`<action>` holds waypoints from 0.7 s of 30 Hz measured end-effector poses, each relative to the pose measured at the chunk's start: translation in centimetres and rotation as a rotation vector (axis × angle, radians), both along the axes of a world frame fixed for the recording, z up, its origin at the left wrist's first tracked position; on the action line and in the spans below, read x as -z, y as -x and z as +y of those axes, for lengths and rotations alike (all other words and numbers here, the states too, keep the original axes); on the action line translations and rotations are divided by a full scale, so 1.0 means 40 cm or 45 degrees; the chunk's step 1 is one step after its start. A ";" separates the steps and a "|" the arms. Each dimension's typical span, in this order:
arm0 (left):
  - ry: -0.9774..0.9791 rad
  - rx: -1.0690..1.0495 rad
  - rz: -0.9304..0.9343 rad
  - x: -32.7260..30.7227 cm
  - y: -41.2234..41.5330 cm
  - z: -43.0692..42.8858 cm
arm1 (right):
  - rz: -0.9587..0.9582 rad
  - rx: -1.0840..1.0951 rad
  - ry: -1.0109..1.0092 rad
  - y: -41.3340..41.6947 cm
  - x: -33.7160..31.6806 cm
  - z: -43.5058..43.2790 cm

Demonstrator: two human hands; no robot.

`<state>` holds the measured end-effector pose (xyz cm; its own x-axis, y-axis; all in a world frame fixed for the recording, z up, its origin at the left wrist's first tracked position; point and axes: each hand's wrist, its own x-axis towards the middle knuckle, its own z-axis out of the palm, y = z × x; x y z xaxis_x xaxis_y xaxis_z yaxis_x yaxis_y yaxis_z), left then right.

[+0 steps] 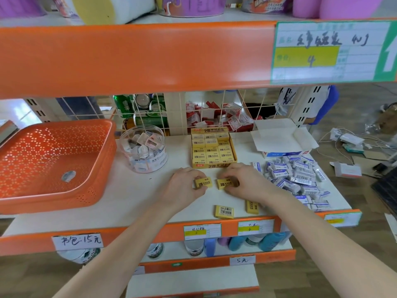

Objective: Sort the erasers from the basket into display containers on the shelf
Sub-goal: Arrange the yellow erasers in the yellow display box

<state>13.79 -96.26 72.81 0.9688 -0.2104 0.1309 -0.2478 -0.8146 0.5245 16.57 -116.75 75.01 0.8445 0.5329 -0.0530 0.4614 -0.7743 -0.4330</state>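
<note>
- The left hand (pixel 185 183) pinched a first yellow eraser (pixel 203 183) and the right hand (pixel 243 182) pinched a second yellow eraser (pixel 224 183). Both erasers sat on the shelf (pixel 139 196), just in front of the yellow display box (pixel 212 164).
- Assessment: these were small, light, firm blocks in smooth paper sleeves, possibly slick. They were best gripped across the long sides.
- Two spare erasers (pixel 224 211) lay near the shelf's front edge.

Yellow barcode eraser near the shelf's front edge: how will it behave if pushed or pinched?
The yellow barcode eraser lies flat, a boxy block, so it should slide rather than roll or tip. Small size suggests light and stiff. Printed wrapper may be slightly slick.
</note>
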 end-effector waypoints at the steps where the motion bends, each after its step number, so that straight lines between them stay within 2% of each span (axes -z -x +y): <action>1: 0.020 -0.013 -0.023 -0.001 -0.002 0.000 | 0.003 0.003 -0.008 -0.003 -0.003 0.002; 6: 0.089 -0.069 -0.116 -0.018 -0.042 0.011 | -0.120 0.095 -0.081 -0.037 -0.044 0.001; 12: -0.069 -0.096 -0.013 -0.039 -0.153 -0.003 | -0.209 0.314 -0.183 -0.140 -0.054 0.016; 17: -0.200 -0.141 0.068 -0.042 -0.202 -0.015 | -0.232 0.404 -0.024 -0.201 -0.034 0.035; 21: -0.220 -0.235 -0.023 -0.041 -0.202 -0.012 | -0.304 0.399 0.147 -0.229 -0.016 0.055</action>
